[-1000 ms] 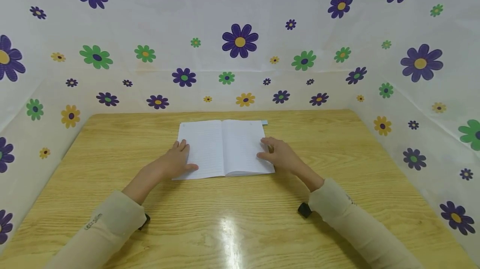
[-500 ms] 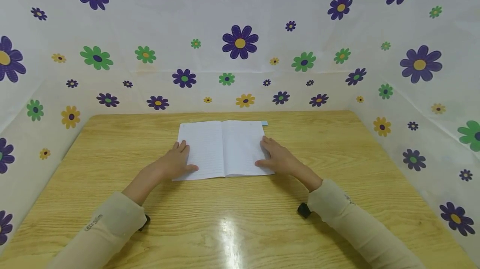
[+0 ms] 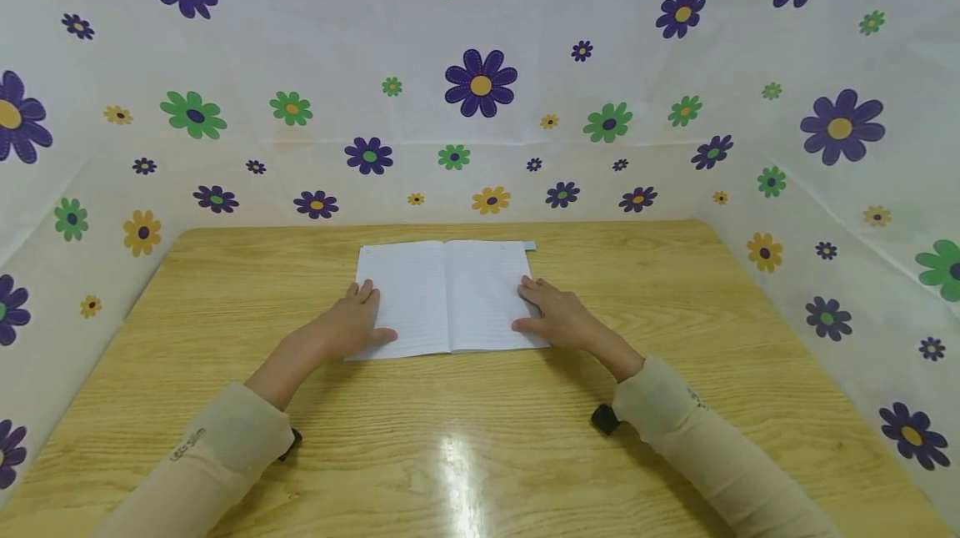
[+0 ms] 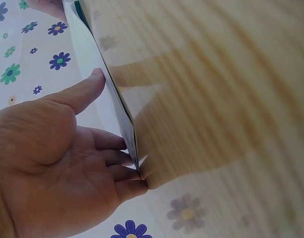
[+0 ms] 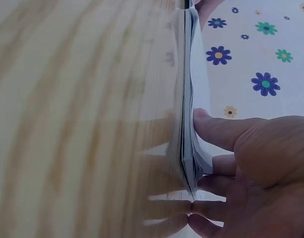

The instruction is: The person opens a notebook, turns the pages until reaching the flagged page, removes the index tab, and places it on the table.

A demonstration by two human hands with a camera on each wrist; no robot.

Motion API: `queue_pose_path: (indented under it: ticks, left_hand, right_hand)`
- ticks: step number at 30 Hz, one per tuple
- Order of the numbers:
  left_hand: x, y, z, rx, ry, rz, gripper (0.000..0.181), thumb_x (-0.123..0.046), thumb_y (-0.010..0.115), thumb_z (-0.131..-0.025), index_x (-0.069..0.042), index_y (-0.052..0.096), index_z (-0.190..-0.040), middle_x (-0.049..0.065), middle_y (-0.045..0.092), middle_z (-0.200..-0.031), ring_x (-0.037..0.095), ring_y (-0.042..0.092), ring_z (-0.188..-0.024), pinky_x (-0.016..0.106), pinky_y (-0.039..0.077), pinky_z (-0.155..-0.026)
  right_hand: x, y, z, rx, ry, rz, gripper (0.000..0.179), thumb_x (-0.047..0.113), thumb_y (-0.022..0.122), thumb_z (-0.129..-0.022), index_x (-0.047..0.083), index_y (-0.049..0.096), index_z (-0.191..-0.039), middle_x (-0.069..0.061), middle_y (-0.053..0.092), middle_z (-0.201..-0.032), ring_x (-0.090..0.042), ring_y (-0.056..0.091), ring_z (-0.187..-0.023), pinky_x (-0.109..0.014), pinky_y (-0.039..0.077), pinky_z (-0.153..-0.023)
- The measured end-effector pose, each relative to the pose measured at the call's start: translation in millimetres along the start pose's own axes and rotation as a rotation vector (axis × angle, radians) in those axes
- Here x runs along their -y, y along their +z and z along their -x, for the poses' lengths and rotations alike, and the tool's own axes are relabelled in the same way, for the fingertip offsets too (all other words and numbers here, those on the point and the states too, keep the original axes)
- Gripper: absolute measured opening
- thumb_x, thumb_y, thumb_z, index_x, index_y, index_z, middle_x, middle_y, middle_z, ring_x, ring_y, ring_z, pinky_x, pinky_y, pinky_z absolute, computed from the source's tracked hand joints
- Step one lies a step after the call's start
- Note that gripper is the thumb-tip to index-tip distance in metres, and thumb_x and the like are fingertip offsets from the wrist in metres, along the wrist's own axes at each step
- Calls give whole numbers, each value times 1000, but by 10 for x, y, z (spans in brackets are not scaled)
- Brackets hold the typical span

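Note:
An open notebook [image 3: 420, 296] with white ruled pages lies flat on the wooden table, its fold running away from me. My left hand [image 3: 349, 323] rests on the outer edge of the left page, thumb stretched toward the fold. On the opposite side, my right hand [image 3: 561, 317] touches the right page's outer edge with its thumb and fingers spread. In the left wrist view, the left thumb [image 4: 87, 89] lies on the page and fingertips reach the tabletop at the notebook's edge. The right wrist view shows a thicker stack of pages [image 5: 189, 99] under the right thumb.
The wooden table [image 3: 465, 421] reaches out on every side of the notebook. A pale blue tab [image 3: 530, 246] sticks out at the notebook's far right corner. Behind and at both sides hangs a white cloth [image 3: 337, 46] with printed flowers.
My right fingers have come down and spread onto the right page. That page's near edge, bulged up before, now lies flatter. The left hand stays where it was.

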State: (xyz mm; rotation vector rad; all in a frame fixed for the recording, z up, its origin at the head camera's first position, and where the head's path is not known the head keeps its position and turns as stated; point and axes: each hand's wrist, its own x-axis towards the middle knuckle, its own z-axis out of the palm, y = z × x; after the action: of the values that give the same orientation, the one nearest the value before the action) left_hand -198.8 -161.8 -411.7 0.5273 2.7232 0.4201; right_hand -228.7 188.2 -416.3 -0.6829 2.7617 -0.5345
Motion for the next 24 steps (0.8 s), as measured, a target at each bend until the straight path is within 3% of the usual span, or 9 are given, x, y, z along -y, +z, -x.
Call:
queue_pose_path:
  ticks: [9,17,24]
  left_hand:
    - [4,0,2,2,0,-7,81,-36,56,-108,24,23,-150,44,11,-160,60,10,-148,62,17,-122]
    - [2,-11,3,0,2,-2,82,-37,56,-107,24,23,-150,44,11,-160,61,10,-148,63,18,-122]
    - [-16,-20,16,0,3,-2,81,-36,56,-108,24,23,-150,44,12,-160,61,11,-148,63,18,-121]
  right_hand:
    - [-66,42,-38,-99,-4,-56,47,17,66,-102,-2,57,-144,-17,47,-155,-42,37,-147,-58,29,-121]
    - [-50,34,-76,-207,-4,-98,25,10,71,-98,-4,75,-117,-16,62,-138,-37,52,-138,-55,38,-116]
    - [-21,34,-78,-262,-3,-111,15,6,72,-96,-4,80,-105,-17,68,-130,-35,60,-129,-48,51,-104]
